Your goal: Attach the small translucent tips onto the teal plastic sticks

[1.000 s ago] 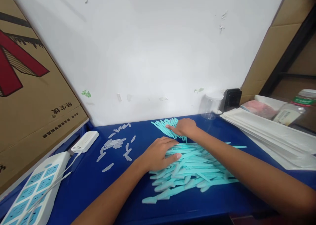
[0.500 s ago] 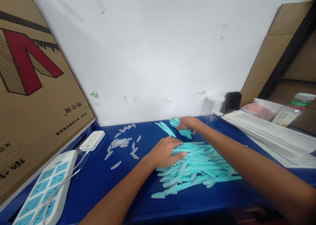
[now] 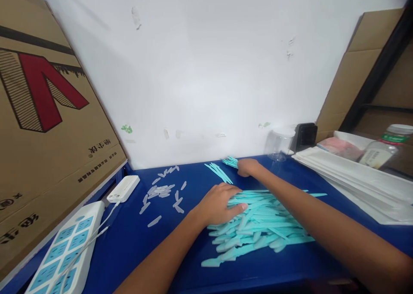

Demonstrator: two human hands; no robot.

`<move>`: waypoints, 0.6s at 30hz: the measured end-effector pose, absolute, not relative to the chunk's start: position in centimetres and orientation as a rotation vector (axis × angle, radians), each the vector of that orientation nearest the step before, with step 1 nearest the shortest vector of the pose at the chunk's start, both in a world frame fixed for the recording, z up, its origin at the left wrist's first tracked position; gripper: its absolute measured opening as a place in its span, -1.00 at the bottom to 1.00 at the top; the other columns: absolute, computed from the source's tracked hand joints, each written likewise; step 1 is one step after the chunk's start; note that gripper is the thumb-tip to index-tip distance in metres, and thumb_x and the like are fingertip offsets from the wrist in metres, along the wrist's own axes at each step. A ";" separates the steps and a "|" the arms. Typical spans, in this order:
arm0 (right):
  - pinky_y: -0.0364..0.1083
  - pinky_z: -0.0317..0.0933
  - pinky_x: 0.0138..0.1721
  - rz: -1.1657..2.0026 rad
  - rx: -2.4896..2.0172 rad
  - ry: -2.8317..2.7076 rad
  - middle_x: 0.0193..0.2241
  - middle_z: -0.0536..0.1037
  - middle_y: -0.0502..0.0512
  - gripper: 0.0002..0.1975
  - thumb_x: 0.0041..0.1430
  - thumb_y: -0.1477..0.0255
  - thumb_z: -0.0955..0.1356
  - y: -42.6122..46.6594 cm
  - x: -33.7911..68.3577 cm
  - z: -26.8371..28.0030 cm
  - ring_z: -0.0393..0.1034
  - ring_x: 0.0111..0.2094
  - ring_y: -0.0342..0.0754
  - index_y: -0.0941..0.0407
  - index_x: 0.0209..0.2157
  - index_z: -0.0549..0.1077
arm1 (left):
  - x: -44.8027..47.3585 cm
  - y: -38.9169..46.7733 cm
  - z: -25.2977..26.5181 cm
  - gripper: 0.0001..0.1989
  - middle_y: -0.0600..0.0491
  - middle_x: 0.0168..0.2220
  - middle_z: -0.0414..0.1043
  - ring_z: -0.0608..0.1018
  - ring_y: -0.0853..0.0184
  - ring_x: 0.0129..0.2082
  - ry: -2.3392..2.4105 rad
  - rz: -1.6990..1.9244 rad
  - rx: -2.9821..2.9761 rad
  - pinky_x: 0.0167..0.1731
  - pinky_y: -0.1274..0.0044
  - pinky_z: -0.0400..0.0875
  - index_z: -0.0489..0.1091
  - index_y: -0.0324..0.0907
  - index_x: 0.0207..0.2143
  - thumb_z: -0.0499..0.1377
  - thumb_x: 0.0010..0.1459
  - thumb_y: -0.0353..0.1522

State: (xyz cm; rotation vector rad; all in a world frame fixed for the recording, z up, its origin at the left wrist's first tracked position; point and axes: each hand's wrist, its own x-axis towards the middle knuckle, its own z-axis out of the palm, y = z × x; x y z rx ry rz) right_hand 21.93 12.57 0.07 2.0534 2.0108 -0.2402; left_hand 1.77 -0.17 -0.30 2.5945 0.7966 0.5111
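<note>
A large pile of teal plastic eyebrow razors (image 3: 258, 221) lies on the blue table in front of me. My left hand (image 3: 221, 203) rests on the pile's left end, thumb apart from the fingers, holding nothing. Beyond the pile, near the wall, my right hand (image 3: 248, 167) is closed around a bundle of eyebrow razors (image 3: 229, 161), whose ends stick out to its left. The fingertips are hidden from me. Just left of it a few loose eyebrow razors (image 3: 218, 173) lie side by side on the table.
Small translucent covers (image 3: 159, 191) are scattered at left. Beyond them are a white charger box (image 3: 124, 188) and a power strip (image 3: 69, 253) with cables. A clear jar (image 3: 280, 144), white sheets (image 3: 351, 178) and a bottle (image 3: 385, 145) stand at right. Cardboard (image 3: 48, 113) flanks the left side.
My right hand has closed up around the bundle and shifted slightly right, so less of the bundle shows. My left hand stays on the pile. The view has tilted slightly.
</note>
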 end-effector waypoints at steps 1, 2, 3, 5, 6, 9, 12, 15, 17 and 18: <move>0.13 0.43 -0.02 -0.247 2.055 2.029 0.08 0.48 0.21 -0.62 0.36 0.30 0.39 12.4 22.2 -0.1 0.48 -0.01 0.08 0.15 0.13 0.43 | 1.8 -0.2 -0.3 -0.40 -0.12 0.23 0.41 0.41 0.04 0.21 0.797 0.512 2.593 0.18 0.20 0.30 0.32 -0.13 0.27 -0.02 0.38 0.03; 0.13 0.43 -0.02 -0.254 2.061 2.053 0.08 0.48 0.22 -0.62 0.36 0.30 0.39 12.3 22.6 -0.2 0.48 -0.01 0.08 0.16 0.13 0.43 | 1.7 -0.2 -0.3 -0.40 -0.12 0.23 0.41 0.41 0.04 0.21 0.796 0.515 2.593 0.18 0.21 0.30 0.33 -0.12 0.27 -0.01 0.38 0.03; 0.13 0.43 -0.02 -0.262 2.072 2.082 0.08 0.48 0.22 -0.62 0.36 0.30 0.39 12.0 23.1 -0.4 0.48 -0.01 0.08 0.16 0.12 0.43 | 1.7 -0.2 -0.3 -0.41 -0.12 0.23 0.41 0.42 0.04 0.21 0.796 0.518 2.594 0.18 0.21 0.30 0.33 -0.12 0.27 -0.01 0.38 0.02; 0.13 0.43 -0.02 -0.283 2.106 2.164 0.09 0.48 0.22 -0.62 0.36 0.30 0.39 11.5 24.4 -0.6 0.47 -0.01 0.08 0.16 0.13 0.43 | 1.7 -0.2 -0.4 -0.41 -0.12 0.22 0.42 0.42 0.04 0.20 0.793 0.520 2.595 0.18 0.21 0.30 0.34 -0.12 0.26 -0.01 0.38 0.02; 0.13 0.43 -0.02 -0.304 2.125 2.214 0.08 0.48 0.21 -0.63 0.37 0.30 0.39 11.2 25.1 -0.6 0.48 -0.01 0.07 0.15 0.13 0.43 | 1.7 -0.3 -0.4 -0.41 -0.13 0.22 0.42 0.42 0.04 0.20 0.794 0.516 2.593 0.18 0.21 0.29 0.34 -0.13 0.27 -0.01 0.38 0.02; 0.12 0.38 0.01 -0.401 2.184 2.433 -0.03 0.55 0.24 -0.69 0.31 0.41 0.41 10.2 27.3 -0.5 0.49 -0.05 0.10 0.21 0.04 0.46 | 1.7 -0.3 -0.3 -0.40 -0.13 0.24 0.40 0.40 0.04 0.22 0.807 0.512 2.583 0.20 0.20 0.28 0.33 -0.13 0.27 -0.01 0.38 0.03; -0.01 0.32 0.00 -0.561 2.260 2.723 -0.11 0.59 0.21 -0.82 0.24 0.50 0.35 9.3 28.8 -0.2 0.47 -0.06 0.09 0.17 -0.11 0.48 | 1.7 -0.3 -0.2 -0.39 -0.12 0.25 0.39 0.40 0.05 0.23 0.809 0.509 2.572 0.20 0.21 0.28 0.32 -0.12 0.28 -0.01 0.38 0.03; -0.09 0.32 -0.26 -0.812 2.414 2.912 -0.36 0.55 0.08 -0.87 0.25 0.40 0.27 8.6 29.5 -0.4 0.46 -0.30 0.00 0.12 -0.24 0.43 | 1.8 -0.4 0.0 -0.39 -0.11 0.26 0.39 0.40 0.04 0.24 0.801 0.495 2.562 0.21 0.20 0.28 0.31 -0.11 0.29 -0.02 0.38 0.03; -0.12 0.18 -0.50 -1.043 2.518 2.952 -0.58 0.37 -0.07 -0.83 0.24 0.31 0.27 8.5 29.7 -0.9 0.30 -0.54 -0.08 0.10 -0.24 0.38 | 1.8 -0.4 0.1 -0.39 -0.10 0.26 0.38 0.39 0.04 0.25 0.812 0.496 2.554 0.22 0.19 0.27 0.31 -0.10 0.29 -0.02 0.38 0.04; -0.14 0.09 -0.57 -1.165 2.556 2.960 -0.63 0.26 -0.13 -0.81 0.23 0.27 0.27 8.5 29.7 -1.1 0.19 -0.62 -0.12 0.09 -0.22 0.36 | 1.9 -0.4 0.1 -0.39 -0.10 0.26 0.38 0.39 0.04 0.25 0.820 0.497 2.551 0.22 0.19 0.27 0.32 -0.09 0.29 -0.01 0.38 0.04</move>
